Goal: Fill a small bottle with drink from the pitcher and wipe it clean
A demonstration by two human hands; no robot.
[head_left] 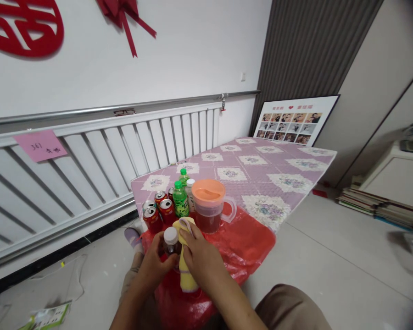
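My left hand [158, 261] is wrapped round a clear plastic bottle with a white cap [171, 236], held upright near the table's front edge. Its lower part is hidden by my fingers. A folded yellow cloth [186, 275] with a pale edge is gripped in my right hand [201, 252], against the bottle's right side. Just behind stands a pitcher [208, 215] of brown liquid with an orange lid. Left of it are a green-capped bottle [181, 201], a white-capped bottle [190, 190] and several opened red cans [167, 211].
A red plastic sheet [251, 240] covers the near end of the table, over a purple floral tablecloth [261, 160]. A white radiator [117, 156] runs along the wall at left. A photo board [296, 120] leans at the far end. My knee [289, 307] is at lower right.
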